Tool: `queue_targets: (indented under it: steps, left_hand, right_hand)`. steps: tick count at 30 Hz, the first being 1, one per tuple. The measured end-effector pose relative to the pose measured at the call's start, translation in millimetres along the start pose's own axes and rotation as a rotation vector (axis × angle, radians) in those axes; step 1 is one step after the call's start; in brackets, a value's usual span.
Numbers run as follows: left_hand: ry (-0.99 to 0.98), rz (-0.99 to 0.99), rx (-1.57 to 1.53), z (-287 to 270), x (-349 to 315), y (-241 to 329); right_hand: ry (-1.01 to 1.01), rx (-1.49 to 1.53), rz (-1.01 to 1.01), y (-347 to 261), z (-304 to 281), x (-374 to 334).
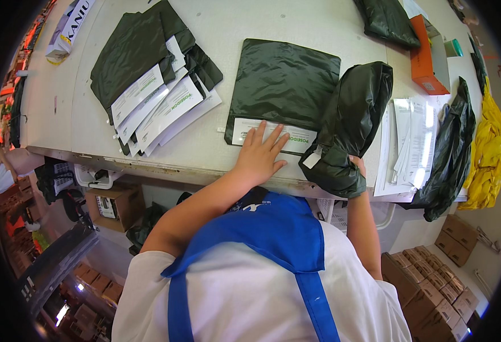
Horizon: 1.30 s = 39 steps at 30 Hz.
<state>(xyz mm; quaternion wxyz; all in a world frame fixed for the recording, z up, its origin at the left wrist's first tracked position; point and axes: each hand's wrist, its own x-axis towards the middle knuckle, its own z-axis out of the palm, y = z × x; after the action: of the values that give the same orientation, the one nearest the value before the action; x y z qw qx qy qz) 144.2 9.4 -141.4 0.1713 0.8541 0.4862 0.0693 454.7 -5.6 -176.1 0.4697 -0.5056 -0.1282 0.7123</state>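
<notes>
Flat on the table lies a dark plastic mailing bag [284, 80] with a white printed label along its near edge. My left hand [263, 149] rests on that label, fingers spread and palm down. Just right of it, a bulging black plastic mailing bag [360, 108] leans over the flat bag's right side. My right hand [357, 166] grips its near end, the fingers partly hidden behind the plastic. A small white tag [313, 158] shows near its folded end. To the left, several dark mailing bags [133, 54] with white labels lie in an overlapping pile.
White printed sheets [407, 142] lie at the right, beside a crumpled black bag [451, 148] and yellow plastic [488, 148] hanging over the edge. An orange box [428, 57] and another dark parcel [386, 23] stand farther back. Cardboard boxes [432, 285] are stacked below right.
</notes>
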Motion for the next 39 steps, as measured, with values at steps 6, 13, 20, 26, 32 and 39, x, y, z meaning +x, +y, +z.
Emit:
queue_targets:
  steps: [6,13,20,26,32,39]
  left_hand:
    - [0.041,-0.037,0.078,-9.0,13.9,-29.8]
    - [0.177,0.286,0.052,-30.8,45.9,-72.1]
    - [0.246,0.352,-0.085,-87.1,61.3,-53.3]
    - [0.089,0.385,-0.187,-103.1,47.9,-49.8]
    - [0.332,0.429,-0.307,-81.7,35.1,19.6]
    - [0.382,0.211,-0.228,-101.2,61.7,42.9]
  right_hand:
    - [0.053,-0.124,-0.071,-16.0,37.0,-13.1]
    - [0.023,-0.767,-0.124,-69.0,71.5,-68.8]
    - [-0.374,-1.516,0.085,-103.8,120.1,-113.6]
    - [0.067,-1.251,-0.053,-70.2,101.7,-101.9]
    - [0.217,-1.219,-0.169,-43.7,112.4,-106.0]
    - [0.174,-1.501,-0.211,-34.3,146.8,-94.5]
